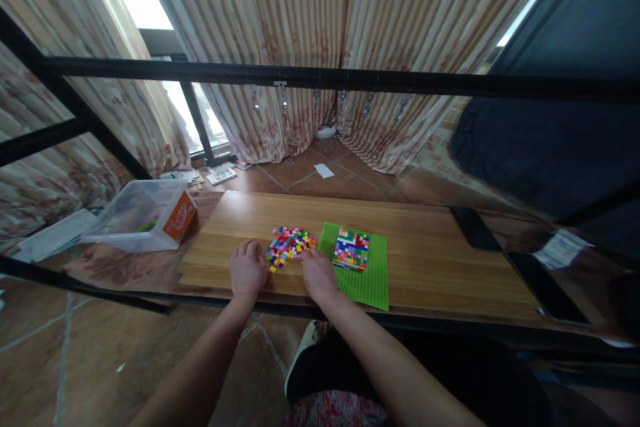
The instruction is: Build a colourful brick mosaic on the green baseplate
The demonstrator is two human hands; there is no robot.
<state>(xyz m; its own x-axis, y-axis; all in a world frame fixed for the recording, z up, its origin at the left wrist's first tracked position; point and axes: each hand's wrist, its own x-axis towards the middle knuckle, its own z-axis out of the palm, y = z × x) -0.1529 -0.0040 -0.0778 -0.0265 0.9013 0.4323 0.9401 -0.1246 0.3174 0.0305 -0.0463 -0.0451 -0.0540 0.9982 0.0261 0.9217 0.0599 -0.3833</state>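
Observation:
A heap of small multicoloured toy bricks [291, 245] lies on the wooden board between my hands. My left hand [249, 269] rests at the heap's left side, its fingers curled down; whatever they might hold is hidden. At the heap's right edge, my right hand [319, 275] has its fingers drawn together among the bricks, and I cannot make out what is between them. Just right of that hand lies a green studded baseplate [377, 273]. A square block of mosaic-like coloured bricks [352, 250] sits on its upper middle part.
The wooden board [440, 267] lies on a low table. A clear plastic box [145, 213] with an orange label stands left. At right are a dark phone-like slab [475, 228] and another dark slab [550, 288]. A black metal rail [320, 77] runs across, beyond the table.

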